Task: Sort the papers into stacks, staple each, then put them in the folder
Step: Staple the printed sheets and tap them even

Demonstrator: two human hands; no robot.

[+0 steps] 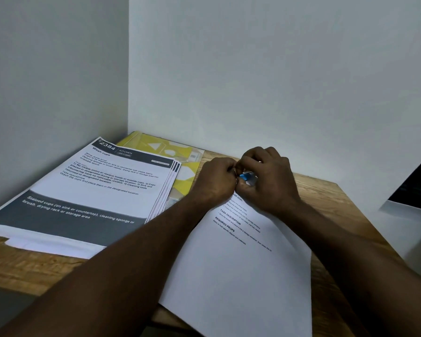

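A stack of printed sheets headed "Wash cups" (102,188) lies at the left of the wooden desk, its edges fanned slightly. Under its far end shows a yellow patterned folder (180,154). A second white paper stack (241,276) lies in front of me, angled to the right. At its top corner my left hand (216,181) and my right hand (270,181) meet, both closed around a small blue stapler (247,176) that is mostly hidden between the fingers. The paper's top corner is hidden under the hands.
The wooden desk (326,198) stands in a corner between two grey-white walls. A white plastic sleeve (46,244) pokes out under the left stack. A dark screen edge (416,188) shows at the far right.
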